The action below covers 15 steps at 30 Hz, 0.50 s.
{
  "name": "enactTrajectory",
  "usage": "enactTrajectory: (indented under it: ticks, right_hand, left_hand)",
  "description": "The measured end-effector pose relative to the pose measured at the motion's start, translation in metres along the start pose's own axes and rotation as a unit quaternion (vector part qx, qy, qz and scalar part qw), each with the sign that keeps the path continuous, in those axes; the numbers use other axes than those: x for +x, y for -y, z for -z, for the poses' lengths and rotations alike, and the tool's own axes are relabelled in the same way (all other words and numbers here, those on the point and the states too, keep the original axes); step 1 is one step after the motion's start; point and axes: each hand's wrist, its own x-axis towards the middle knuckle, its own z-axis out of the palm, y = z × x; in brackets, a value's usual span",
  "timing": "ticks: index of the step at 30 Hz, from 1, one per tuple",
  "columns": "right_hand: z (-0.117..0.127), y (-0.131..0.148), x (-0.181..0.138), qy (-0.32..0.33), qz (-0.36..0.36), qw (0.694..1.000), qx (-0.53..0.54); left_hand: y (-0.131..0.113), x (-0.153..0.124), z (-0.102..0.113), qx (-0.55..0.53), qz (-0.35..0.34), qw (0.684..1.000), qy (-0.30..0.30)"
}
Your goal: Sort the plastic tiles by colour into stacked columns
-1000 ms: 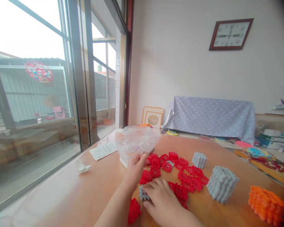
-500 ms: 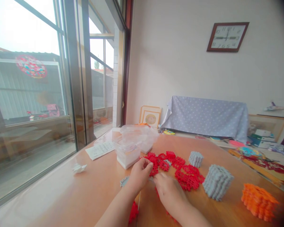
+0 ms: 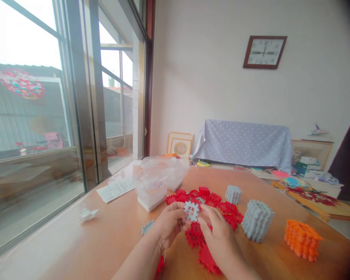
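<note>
A wooden table (image 3: 105, 245) stretches beside a tall window (image 3: 32, 124). The left hand (image 3: 170, 221) and right hand (image 3: 218, 231) pinch a grey square piece (image 3: 191, 211) from opposite sides, thumbs and fingers closed on its edges, with the red pile (image 3: 230, 212) showing around it. Left of the red pile lie a loose grey piece (image 3: 147, 227), a clear container (image 3: 151, 194) and, well apart, crumpled paper (image 3: 88, 215); right of it stand two grey stacks (image 3: 258, 221), then an orange stack (image 3: 302, 240).
</note>
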Motion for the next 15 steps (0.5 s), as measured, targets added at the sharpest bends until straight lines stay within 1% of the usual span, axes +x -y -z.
enactTrajectory:
  ticks: [2, 3, 6, 10, 15]
  right_hand:
    - [-0.001, 0.001, -0.002, -0.022, -0.037, 0.999, 0.006]
    - [-0.001, 0.002, -0.003, -0.027, -0.044, 0.999, 0.007]
    - [-0.002, 0.007, -0.004, -0.018, -0.037, 0.999, -0.006]
    - [-0.004, 0.013, -0.005, 0.003, -0.029, 0.999, -0.036]
    - [-0.01, 0.012, -0.008, -0.023, -0.044, 0.995, -0.088]
  left_hand:
    - [-0.001, -0.001, -0.001, -0.013, -0.001, 1.0, -0.003]
    - [-0.001, -0.001, -0.001, -0.016, -0.003, 1.0, -0.004]
    - [0.0, -0.002, -0.004, -0.008, -0.009, 1.0, 0.003]
    - [0.007, 0.0, -0.007, 0.005, 0.002, 1.0, 0.002]
    - [0.01, 0.001, -0.009, 0.002, -0.004, 1.0, -0.001]
